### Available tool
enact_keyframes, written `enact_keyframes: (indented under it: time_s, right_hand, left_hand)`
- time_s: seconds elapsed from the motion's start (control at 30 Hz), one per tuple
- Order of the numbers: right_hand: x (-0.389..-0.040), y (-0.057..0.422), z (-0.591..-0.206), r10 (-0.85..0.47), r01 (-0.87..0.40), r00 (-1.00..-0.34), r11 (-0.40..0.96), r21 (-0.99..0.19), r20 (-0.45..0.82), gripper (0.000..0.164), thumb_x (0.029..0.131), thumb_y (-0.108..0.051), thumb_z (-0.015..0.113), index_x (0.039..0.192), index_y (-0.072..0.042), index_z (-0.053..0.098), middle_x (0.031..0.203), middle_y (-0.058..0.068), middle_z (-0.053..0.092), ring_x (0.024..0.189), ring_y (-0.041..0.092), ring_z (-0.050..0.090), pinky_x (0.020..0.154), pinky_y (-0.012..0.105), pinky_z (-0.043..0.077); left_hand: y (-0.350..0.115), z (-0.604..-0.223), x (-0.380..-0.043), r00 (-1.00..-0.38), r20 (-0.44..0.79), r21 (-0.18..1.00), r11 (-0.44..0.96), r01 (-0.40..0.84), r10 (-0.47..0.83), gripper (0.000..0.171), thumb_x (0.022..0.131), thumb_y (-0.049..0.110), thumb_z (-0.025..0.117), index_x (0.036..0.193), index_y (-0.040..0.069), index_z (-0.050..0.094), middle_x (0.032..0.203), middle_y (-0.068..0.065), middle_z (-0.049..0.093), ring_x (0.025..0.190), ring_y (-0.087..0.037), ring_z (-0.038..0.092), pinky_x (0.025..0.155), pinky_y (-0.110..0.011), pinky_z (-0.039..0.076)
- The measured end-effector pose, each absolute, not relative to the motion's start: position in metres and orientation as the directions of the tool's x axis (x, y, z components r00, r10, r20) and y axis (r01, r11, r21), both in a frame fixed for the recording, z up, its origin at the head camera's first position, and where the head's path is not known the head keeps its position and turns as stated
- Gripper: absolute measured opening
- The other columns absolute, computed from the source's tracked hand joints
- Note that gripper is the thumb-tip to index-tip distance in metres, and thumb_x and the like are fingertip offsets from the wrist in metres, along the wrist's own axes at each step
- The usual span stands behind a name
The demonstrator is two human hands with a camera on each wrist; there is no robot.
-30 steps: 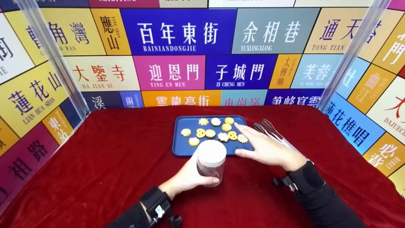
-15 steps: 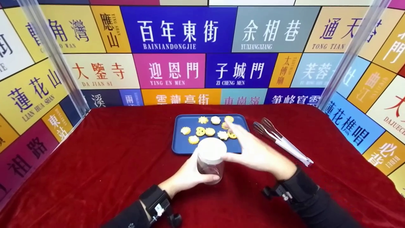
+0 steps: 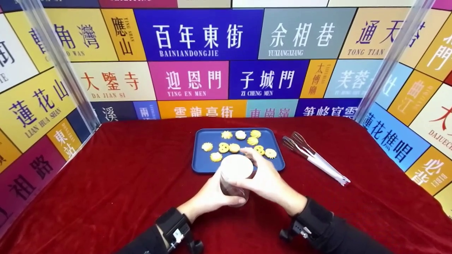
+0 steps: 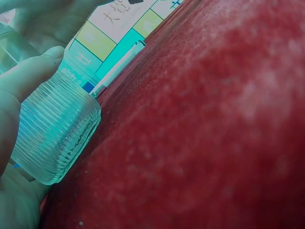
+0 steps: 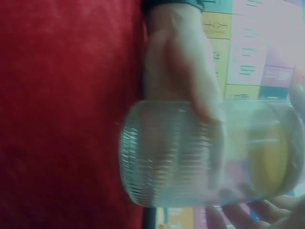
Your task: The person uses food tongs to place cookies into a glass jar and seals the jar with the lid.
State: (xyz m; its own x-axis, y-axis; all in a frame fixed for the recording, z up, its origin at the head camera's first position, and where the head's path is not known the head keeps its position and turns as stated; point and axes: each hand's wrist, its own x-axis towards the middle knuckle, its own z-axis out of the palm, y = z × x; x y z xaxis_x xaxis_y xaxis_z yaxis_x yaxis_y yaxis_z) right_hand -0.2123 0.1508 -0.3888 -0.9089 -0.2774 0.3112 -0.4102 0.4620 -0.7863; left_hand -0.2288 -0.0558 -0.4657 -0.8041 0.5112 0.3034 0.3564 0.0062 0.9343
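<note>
A clear ribbed jar with a white lid stands upright over the red cloth, in front of the tray. My left hand grips its body from the left, the thumb across the near side. From the right, my right hand curves round the jar's top, thumb at the near rim of the lid and fingers around the far side. In the right wrist view its fingers lie along the glass close to the lid end. The left wrist view shows the left thumb against the glass.
Behind the jar lies a blue tray with several yellow cookies, partly covered by the right hand. Metal tongs rest right of it on the red cloth. Clear posts rise before a patterned wall.
My right hand has moved left from over the tray's right side to the jar's top, uncovering the tongs and cookies on the right. The left hand keeps its grip on the jar.
</note>
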Motion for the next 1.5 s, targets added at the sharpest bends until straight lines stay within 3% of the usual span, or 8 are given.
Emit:
enact_keyframes:
  time_s: [0.13, 0.27, 0.43, 0.67, 1.07, 1.5]
  right_hand:
    - [-0.213, 0.147, -0.395, -0.257, -0.428, -0.903, 0.476, -0.769, 0.344, 0.076, 0.074, -0.046, 0.097, 0.137, -0.020, 0.063, 0.128, -0.002, 0.069, 0.118, 0.019, 0.062, 0.103, 0.048, 0.051]
    - [-0.212, 0.147, -0.400, -0.236, -0.418, -0.908, 0.483, -0.769, 0.345, 0.084, 0.073, -0.047, 0.098, 0.143, -0.019, 0.061, 0.131, 0.000, 0.068, 0.119, 0.021, 0.062, 0.102, 0.048, 0.052]
    - [-0.209, 0.148, -0.404, -0.206, -0.405, -0.914, 0.473, -0.783, 0.349, 0.091, 0.073, -0.042, 0.099, 0.150, -0.015, 0.057, 0.141, 0.004, 0.065, 0.126, 0.024, 0.061, 0.107, 0.050, 0.050]
    - [-0.209, 0.148, -0.406, -0.211, -0.428, -0.904, 0.429, -0.795, 0.373, 0.086, 0.074, -0.039, 0.099, 0.147, -0.016, 0.060, 0.137, 0.000, 0.067, 0.125, 0.021, 0.061, 0.109, 0.050, 0.048]
    - [-0.212, 0.148, -0.406, -0.250, -0.458, -0.887, 0.381, -0.803, 0.388, 0.076, 0.072, -0.037, 0.101, 0.139, -0.023, 0.067, 0.129, -0.007, 0.070, 0.120, 0.016, 0.063, 0.106, 0.045, 0.050]
    - [-0.212, 0.152, -0.406, -0.248, -0.409, -0.908, 0.341, -0.846, 0.338, 0.080, 0.076, -0.031, 0.099, 0.145, -0.012, 0.063, 0.134, 0.000, 0.069, 0.124, 0.021, 0.060, 0.109, 0.048, 0.048]
  left_hand:
    - [-0.056, -0.465, -0.228, -0.800, 0.311, 0.936, -0.016, 0.353, 0.513, 0.111, 0.078, 0.012, 0.096, 0.165, 0.025, 0.028, 0.148, 0.000, 0.057, 0.127, -0.017, 0.061, 0.106, -0.031, 0.053]
    - [-0.055, -0.463, -0.227, -0.789, 0.334, 0.931, -0.051, 0.361, 0.517, 0.110, 0.078, 0.009, 0.096, 0.164, 0.023, 0.029, 0.149, -0.003, 0.057, 0.131, -0.020, 0.059, 0.108, -0.033, 0.052]
    - [-0.053, -0.461, -0.226, -0.802, 0.316, 0.927, 0.016, 0.376, 0.507, 0.107, 0.078, 0.017, 0.097, 0.163, 0.025, 0.032, 0.151, 0.003, 0.056, 0.134, -0.017, 0.055, 0.110, -0.032, 0.050]
    - [-0.053, -0.462, -0.227, -0.823, 0.289, 0.925, 0.080, 0.372, 0.489, 0.106, 0.076, 0.021, 0.098, 0.162, 0.024, 0.035, 0.146, 0.007, 0.060, 0.131, -0.011, 0.057, 0.111, -0.032, 0.048]
    - [-0.055, -0.462, -0.227, -0.808, 0.293, 0.935, 0.021, 0.353, 0.510, 0.106, 0.078, 0.016, 0.096, 0.162, 0.024, 0.033, 0.145, 0.002, 0.060, 0.127, -0.018, 0.062, 0.109, -0.031, 0.050]
    - [-0.055, -0.461, -0.229, -0.802, 0.286, 0.941, 0.004, 0.338, 0.524, 0.103, 0.077, 0.012, 0.096, 0.160, 0.021, 0.036, 0.145, 0.002, 0.060, 0.129, -0.017, 0.060, 0.111, -0.030, 0.048]
